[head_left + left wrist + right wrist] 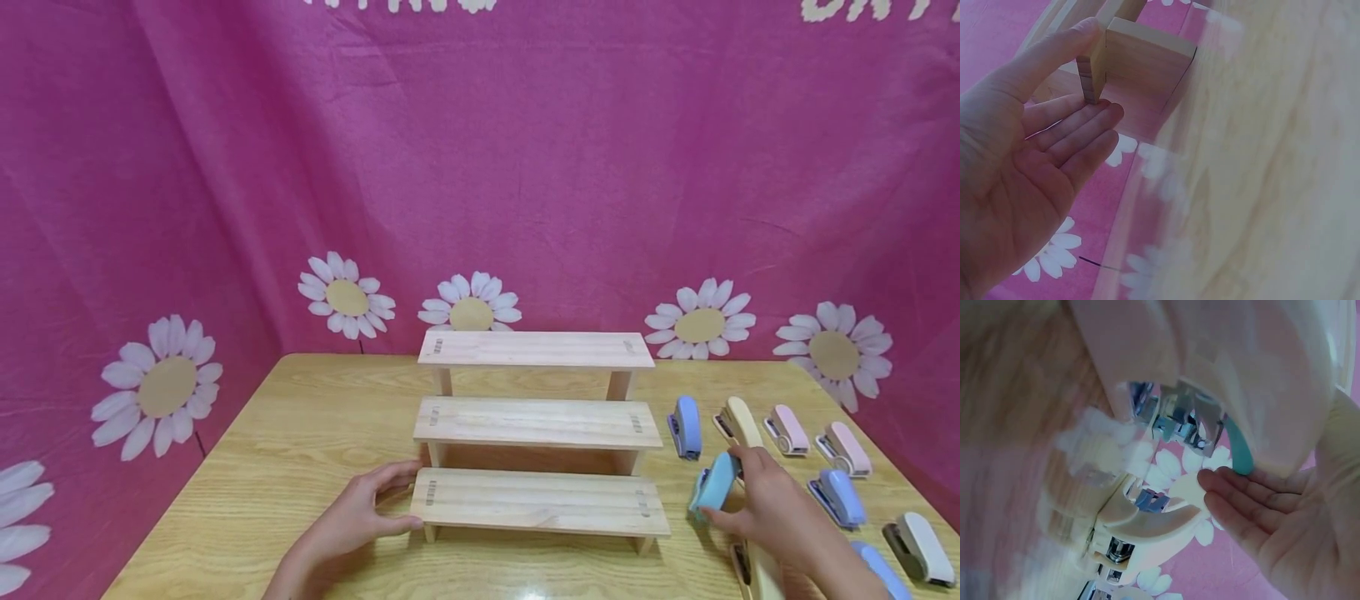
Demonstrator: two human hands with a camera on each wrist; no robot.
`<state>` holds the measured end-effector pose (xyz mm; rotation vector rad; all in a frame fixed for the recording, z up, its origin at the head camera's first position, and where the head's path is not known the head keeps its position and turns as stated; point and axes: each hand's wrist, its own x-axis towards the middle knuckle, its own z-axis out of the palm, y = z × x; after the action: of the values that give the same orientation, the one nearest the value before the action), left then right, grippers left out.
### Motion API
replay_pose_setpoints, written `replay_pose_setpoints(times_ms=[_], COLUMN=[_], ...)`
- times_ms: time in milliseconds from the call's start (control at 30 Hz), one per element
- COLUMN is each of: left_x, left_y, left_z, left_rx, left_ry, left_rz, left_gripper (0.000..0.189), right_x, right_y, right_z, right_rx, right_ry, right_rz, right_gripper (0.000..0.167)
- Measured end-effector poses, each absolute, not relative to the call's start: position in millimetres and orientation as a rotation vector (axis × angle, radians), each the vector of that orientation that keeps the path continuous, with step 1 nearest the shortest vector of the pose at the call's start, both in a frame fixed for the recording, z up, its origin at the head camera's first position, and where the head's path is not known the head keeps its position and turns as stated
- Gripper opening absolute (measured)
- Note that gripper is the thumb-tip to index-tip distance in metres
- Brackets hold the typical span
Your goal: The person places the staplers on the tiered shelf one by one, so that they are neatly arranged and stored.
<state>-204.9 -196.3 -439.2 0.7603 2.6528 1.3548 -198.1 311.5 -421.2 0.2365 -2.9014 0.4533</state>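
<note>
A three-tier wooden display stand [536, 423] stands mid-table. My left hand [367, 508] is at the left end of its lowest board; in the left wrist view the thumb and fingers [1094, 140] lie on opposite sides of that board end [1091, 75]. To the right of the stand, my right hand [776, 508] grips a teal stapler [716, 482], tilted, between thumb and fingers. A cream stapler [741, 419] lies just behind it, and another cream stapler [763, 573] is partly hidden under the right hand. Only a teal sliver [1238, 447] of the held stapler shows in the right wrist view.
Right of the stand lie several more staplers: a blue one [686, 427], pink ones [787, 429], another blue one [842, 498] and a white one [924, 547]. A magenta cloth [525, 167] with daisies hangs behind and beside the wooden table [247, 467].
</note>
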Motion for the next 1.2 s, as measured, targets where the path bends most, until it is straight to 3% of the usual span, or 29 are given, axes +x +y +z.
replay_pose_setpoints(times_ms=[433,733,1000,1200], left_x=[-203,-203,-205,-205], left_y=[-199,-199,-198,-198], left_z=[-443,-443,-444,-446], left_rx=[0.755,0.743,0.722,0.744], left_ry=[2.645,2.644,2.617,2.553], left_rz=[1.378,1.386,1.413,1.467], left_gripper=[0.07,0.07,0.069,0.07], right_x=[-195,-202,-208,-211], right_y=[309,312,308,302], right_z=[-407,-398,-385,-372], right_rx=[0.374,0.481,0.489,0.513], right_ry=[-2.541,-2.234,-2.118,-2.113], right_rz=[0.496,0.533,0.517,0.516], right_gripper=[0.087,0.093,0.11,0.1])
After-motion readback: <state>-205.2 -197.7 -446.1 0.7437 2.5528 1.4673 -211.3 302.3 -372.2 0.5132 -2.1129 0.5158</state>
